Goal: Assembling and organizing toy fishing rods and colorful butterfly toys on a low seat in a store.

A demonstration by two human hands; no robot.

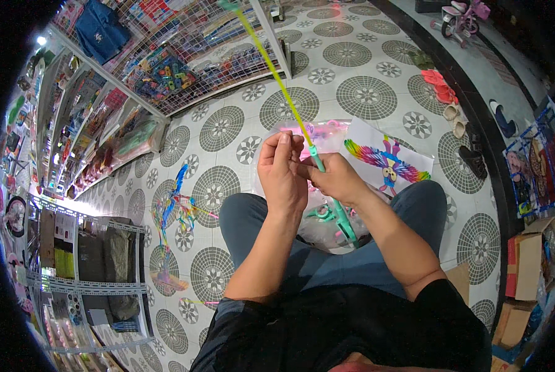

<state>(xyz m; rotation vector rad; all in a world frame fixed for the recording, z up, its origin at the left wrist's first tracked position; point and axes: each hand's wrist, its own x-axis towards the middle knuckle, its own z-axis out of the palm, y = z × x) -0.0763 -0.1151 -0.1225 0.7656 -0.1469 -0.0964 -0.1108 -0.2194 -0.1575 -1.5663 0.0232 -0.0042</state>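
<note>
A toy fishing rod with a long yellow shaft [277,80] and a teal handle [345,223] slants across my lap, its tip far ahead to the left. My right hand [338,180] wraps around the upper part of the handle, thumb and forefinger reaching toward the other hand. Beside it my left hand [281,167] is closed in a pinch; what its fingertips hold is too small to make out. A teal reel piece [321,212] shows near the handle's lower end. Clear plastic bags with pink items [327,131] lie beneath my hands.
A rainbow-winged owl figure [389,166] lies on white paper by my right knee. Another colourful streamer toy [173,208] is on the tiled floor at left. Wire shelves [184,68] stand ahead left, shoes [440,87] and cardboard boxes [528,266] at right.
</note>
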